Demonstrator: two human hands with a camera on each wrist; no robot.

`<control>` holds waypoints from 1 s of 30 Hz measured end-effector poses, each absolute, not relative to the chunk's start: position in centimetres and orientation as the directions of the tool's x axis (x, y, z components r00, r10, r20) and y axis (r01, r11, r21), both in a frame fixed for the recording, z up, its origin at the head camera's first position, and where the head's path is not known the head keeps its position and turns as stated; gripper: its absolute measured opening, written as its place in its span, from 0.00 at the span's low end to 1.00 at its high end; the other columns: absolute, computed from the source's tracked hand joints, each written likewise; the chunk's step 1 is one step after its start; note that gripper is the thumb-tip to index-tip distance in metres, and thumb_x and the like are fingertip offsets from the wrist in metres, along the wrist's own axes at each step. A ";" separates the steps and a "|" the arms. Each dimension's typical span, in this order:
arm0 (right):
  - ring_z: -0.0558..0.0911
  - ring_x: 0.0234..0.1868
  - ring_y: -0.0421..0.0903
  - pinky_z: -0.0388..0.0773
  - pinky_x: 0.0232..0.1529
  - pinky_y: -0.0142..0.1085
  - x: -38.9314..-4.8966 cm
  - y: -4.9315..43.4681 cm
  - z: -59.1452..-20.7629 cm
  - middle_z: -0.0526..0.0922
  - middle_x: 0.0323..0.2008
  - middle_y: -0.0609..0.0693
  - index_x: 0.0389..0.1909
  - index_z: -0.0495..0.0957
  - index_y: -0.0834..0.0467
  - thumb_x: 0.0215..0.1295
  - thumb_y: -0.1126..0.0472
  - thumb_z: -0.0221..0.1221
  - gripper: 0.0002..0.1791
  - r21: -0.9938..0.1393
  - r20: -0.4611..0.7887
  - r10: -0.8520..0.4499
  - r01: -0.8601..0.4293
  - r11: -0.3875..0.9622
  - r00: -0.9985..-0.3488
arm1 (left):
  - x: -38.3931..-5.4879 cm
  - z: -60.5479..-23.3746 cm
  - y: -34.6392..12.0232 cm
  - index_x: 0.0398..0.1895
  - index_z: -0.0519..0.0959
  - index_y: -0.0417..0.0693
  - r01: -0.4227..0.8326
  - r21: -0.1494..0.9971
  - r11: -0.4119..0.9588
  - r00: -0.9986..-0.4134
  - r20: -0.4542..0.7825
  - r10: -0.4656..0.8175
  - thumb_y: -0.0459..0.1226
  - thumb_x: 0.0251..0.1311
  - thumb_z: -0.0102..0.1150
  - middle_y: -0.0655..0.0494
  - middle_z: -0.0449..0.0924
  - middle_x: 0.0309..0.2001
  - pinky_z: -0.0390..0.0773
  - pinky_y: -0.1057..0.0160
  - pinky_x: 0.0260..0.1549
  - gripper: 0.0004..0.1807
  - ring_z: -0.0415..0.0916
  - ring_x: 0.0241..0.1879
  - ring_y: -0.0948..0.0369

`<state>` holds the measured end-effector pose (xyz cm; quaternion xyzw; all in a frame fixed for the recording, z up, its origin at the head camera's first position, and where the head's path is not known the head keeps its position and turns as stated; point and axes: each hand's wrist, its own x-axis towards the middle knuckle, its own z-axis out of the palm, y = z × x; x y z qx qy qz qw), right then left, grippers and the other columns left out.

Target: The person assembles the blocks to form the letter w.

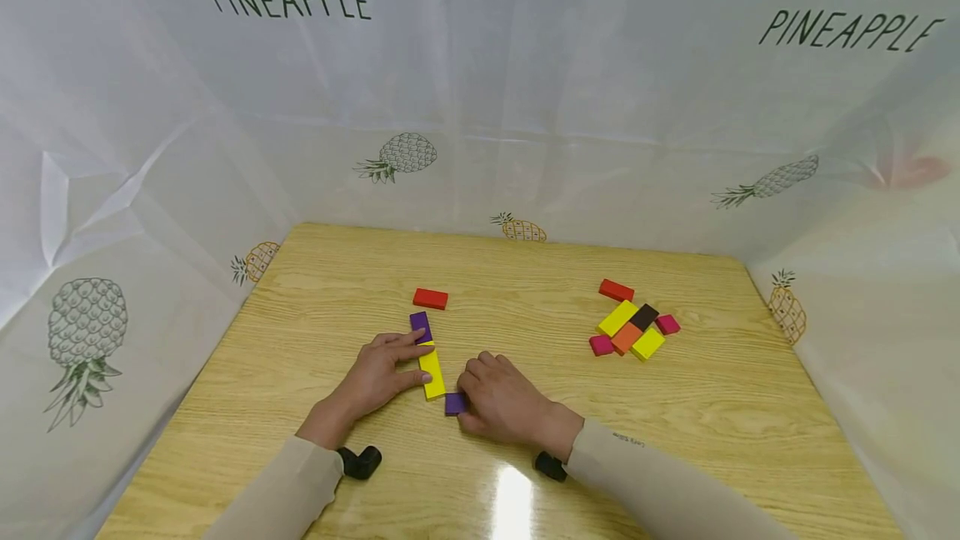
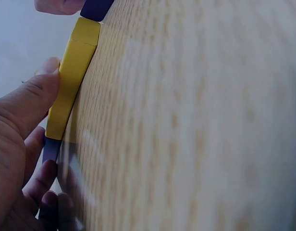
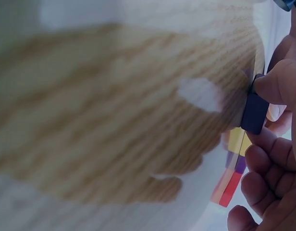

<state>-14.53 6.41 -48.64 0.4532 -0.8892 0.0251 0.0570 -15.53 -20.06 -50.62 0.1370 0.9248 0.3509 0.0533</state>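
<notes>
A yellow block point(image 1: 431, 373) lies end to end with a purple block point(image 1: 422, 324), forming a slanting row on the table. Fairly straight fingers of my left hand point(image 1: 386, 373) rest on this row, the thumb on the yellow block and fingertips near the joint with the purple one. My right hand point(image 1: 501, 398) pinches a second purple block point(image 1: 454, 404) between thumb and fingers, at the near end of the yellow block. In the right wrist view this dark purple block point(image 3: 255, 113) shows under the thumb. Part of it is hidden by the hand in the head view.
A red block point(image 1: 431, 299) lies beyond the row. To the right is a group of several blocks, among them a red point(image 1: 617, 289), a black point(image 1: 644, 317), an orange point(image 1: 627, 338) and a yellow one point(image 1: 648, 344). Printed sheeting point(image 1: 480, 107) surrounds the wooden table point(image 1: 525, 282).
</notes>
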 end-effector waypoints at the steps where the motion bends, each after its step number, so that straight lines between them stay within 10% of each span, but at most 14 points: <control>1: 0.72 0.41 0.42 0.69 0.41 0.34 -14.5 6.4 -48.7 0.80 0.41 0.43 0.45 0.83 0.51 0.70 0.43 0.63 0.16 0.007 0.124 -0.802 -0.808 0.589 -0.584 | -15.5 -50.6 -20.1 0.68 0.83 0.57 0.214 0.665 0.716 -0.957 -0.004 0.289 0.50 0.65 0.72 0.60 0.69 0.78 0.55 0.32 0.74 0.28 0.62 0.76 0.47; 30: 0.75 0.55 0.52 0.73 0.61 0.50 -22.6 3.8 -47.1 0.80 0.54 0.51 0.59 0.80 0.56 0.77 0.44 0.57 0.23 -0.079 0.108 -0.651 -0.659 0.748 -0.751 | -15.5 -50.8 -20.0 0.66 0.84 0.60 0.203 0.666 0.718 -0.959 -0.011 0.282 0.52 0.65 0.71 0.61 0.70 0.77 0.58 0.33 0.74 0.27 0.64 0.76 0.48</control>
